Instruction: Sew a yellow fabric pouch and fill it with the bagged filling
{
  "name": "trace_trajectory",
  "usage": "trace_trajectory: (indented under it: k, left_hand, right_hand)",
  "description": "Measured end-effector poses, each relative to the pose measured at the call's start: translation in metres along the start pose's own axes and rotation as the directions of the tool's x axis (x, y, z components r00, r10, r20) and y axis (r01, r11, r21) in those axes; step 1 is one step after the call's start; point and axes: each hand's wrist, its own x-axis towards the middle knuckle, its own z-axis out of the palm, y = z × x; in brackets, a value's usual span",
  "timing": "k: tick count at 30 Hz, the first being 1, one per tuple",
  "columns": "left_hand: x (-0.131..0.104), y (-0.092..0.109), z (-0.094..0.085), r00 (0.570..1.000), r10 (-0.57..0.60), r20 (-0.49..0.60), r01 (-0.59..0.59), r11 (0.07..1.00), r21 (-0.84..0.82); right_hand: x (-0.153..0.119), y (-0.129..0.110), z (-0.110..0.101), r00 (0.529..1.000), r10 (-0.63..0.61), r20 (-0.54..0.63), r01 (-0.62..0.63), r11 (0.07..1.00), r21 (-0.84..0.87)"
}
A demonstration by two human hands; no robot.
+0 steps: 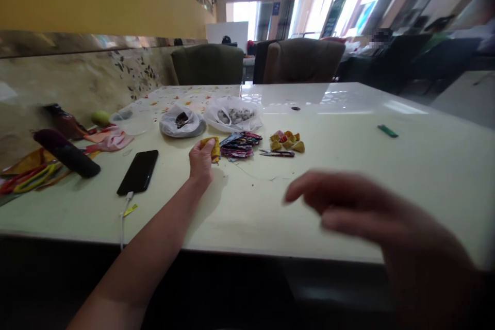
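My left hand (201, 160) pinches a yellow patterned cloth piece (215, 149) between thumb and fingers. Right beside it lies a stack of folded dark and multicoloured cloth pieces (238, 145). My right hand (340, 201), blurred by motion, is raised over the table at the right; its fingers are curved, and whether they hold a small thing cannot be made out. Small yellow and red cloth pieces (286, 141) sit to the right of the stack, with small dark-handled snips (282, 153) in front of them.
Two white plastic bags (181, 121) (234, 115) stand behind the stack. A phone (138, 172) with a cable lies at the left, near a dark cylindrical case (66, 152), scissors and cloths. A green object (388, 131) is at the right. Chairs stand beyond the table (247, 227).
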Motion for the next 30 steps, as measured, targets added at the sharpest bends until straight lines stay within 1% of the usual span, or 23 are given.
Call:
trace_trajectory:
  k: [1,2,3,4,5,6,8,10,12,14,16,17,18,19,20,21,23,24,25,26,27,29,30]
  left_hand:
    - [0.001,0.002,0.0,1.0,-0.004,-0.022,0.004,1.0,-0.02]
    - [0.003,0.006,0.0,0.999,-0.008,-0.046,0.005,0.999,-0.044]
    - [0.005,0.01,0.0,0.998,-0.009,-0.068,0.004,0.997,-0.071]
    - [0.008,0.015,-0.001,0.996,-0.01,-0.089,0.001,0.995,-0.098]
    - [0.011,0.02,-0.003,0.994,-0.013,-0.111,-0.001,0.992,-0.123]
    - [0.015,0.026,-0.005,0.991,-0.014,-0.135,-0.006,0.989,-0.147]
    - [0.024,0.036,-0.01,0.982,-0.031,-0.184,-0.007,0.979,-0.206]
    - [0.032,0.046,-0.015,0.977,-0.055,-0.205,-0.005,0.96,-0.278]
    - [0.038,0.054,-0.021,0.978,-0.07,-0.198,-0.002,0.94,-0.34]
    - [0.043,0.063,-0.028,0.978,-0.09,-0.188,0.006,0.915,-0.403]
    - [0.047,0.071,-0.034,0.975,-0.127,-0.185,0.023,0.877,-0.481]
    - [0.048,0.074,-0.037,0.971,-0.147,-0.186,0.03,0.854,-0.52]
    - [0.05,0.077,-0.04,0.969,-0.166,-0.186,0.036,0.831,-0.555]
    - [0.051,0.08,-0.042,0.966,-0.178,-0.188,0.037,0.813,-0.581]
    - [0.052,0.082,-0.044,0.964,-0.185,-0.19,0.036,0.801,-0.598]
    - [0.053,0.083,-0.045,0.964,-0.185,-0.191,0.032,0.795,-0.606]
    - [0.053,0.086,-0.047,0.971,-0.168,-0.173,0.03,0.797,-0.603]
    - [0.054,0.087,-0.048,0.974,-0.158,-0.16,0.031,0.8,-0.599]
    - [0.054,0.089,-0.049,0.978,-0.149,-0.147,0.032,0.802,-0.597]
    - [0.054,0.091,-0.051,0.979,-0.145,-0.143,0.031,0.8,-0.599]
    - [0.054,0.093,-0.052,0.978,-0.146,-0.149,0.026,0.795,-0.607]
    - [0.055,0.097,-0.056,0.971,-0.162,-0.178,0.015,0.779,-0.626]
    - [0.056,0.099,-0.057,0.967,-0.172,-0.189,0.012,0.77,-0.637]
  right_hand:
    - [0.0,-0.003,0.014,0.963,0.015,0.27,-0.007,1.0,-0.03]
    - [0.0,-0.005,0.024,0.887,-0.005,0.463,0.013,1.0,-0.015]
    - [-0.001,-0.005,0.029,0.795,-0.026,0.606,0.024,1.0,0.011]
    - [-0.003,-0.004,0.029,0.742,-0.055,0.668,0.027,0.998,0.052]
    - [-0.006,-0.002,0.026,0.738,-0.078,0.67,0.024,0.996,0.089]
    - [-0.01,0.001,0.02,0.77,-0.083,0.633,0.014,0.993,0.114]
    - [-0.018,0.008,0.005,0.863,-0.089,0.497,0.003,0.985,0.173]
    - [-0.021,0.013,-0.003,0.914,-0.11,0.39,0.012,0.969,0.246]
    - [-0.018,0.015,0.001,0.94,-0.073,0.332,-0.009,0.971,0.239]
    - [-0.015,0.014,0.011,0.923,0.025,0.385,-0.08,0.989,0.128]
    - [-0.015,0.014,0.018,0.857,0.131,0.498,-0.15,0.989,0.0]
    - [-0.018,0.015,0.018,0.838,0.18,0.515,-0.18,0.982,-0.051]
    - [-0.021,0.018,0.016,0.852,0.235,0.468,-0.215,0.972,-0.098]
    - [-0.025,0.021,0.014,0.886,0.297,0.357,-0.259,0.954,-0.151]
    - [-0.029,0.024,0.01,0.916,0.36,0.177,-0.32,0.922,-0.219]
    - [-0.032,0.028,0.008,0.914,0.405,-0.021,-0.393,0.871,-0.294]
    - [-0.037,0.031,0.009,0.834,0.413,-0.366,-0.545,0.718,-0.432]
    - [-0.04,0.031,0.011,0.797,0.396,-0.457,-0.594,0.649,-0.474]
    - [-0.043,0.029,0.014,0.784,0.392,-0.481,-0.611,0.621,-0.491]
    - [-0.047,0.026,0.017,0.795,0.413,-0.445,-0.6,0.643,-0.475]
    - [-0.054,0.022,0.019,0.82,0.446,-0.36,-0.569,0.711,-0.414]
    - [-0.072,0.014,0.018,0.864,0.47,-0.182,-0.498,0.852,-0.162]
    - [-0.083,0.011,0.016,0.871,0.462,-0.166,-0.473,0.881,-0.03]
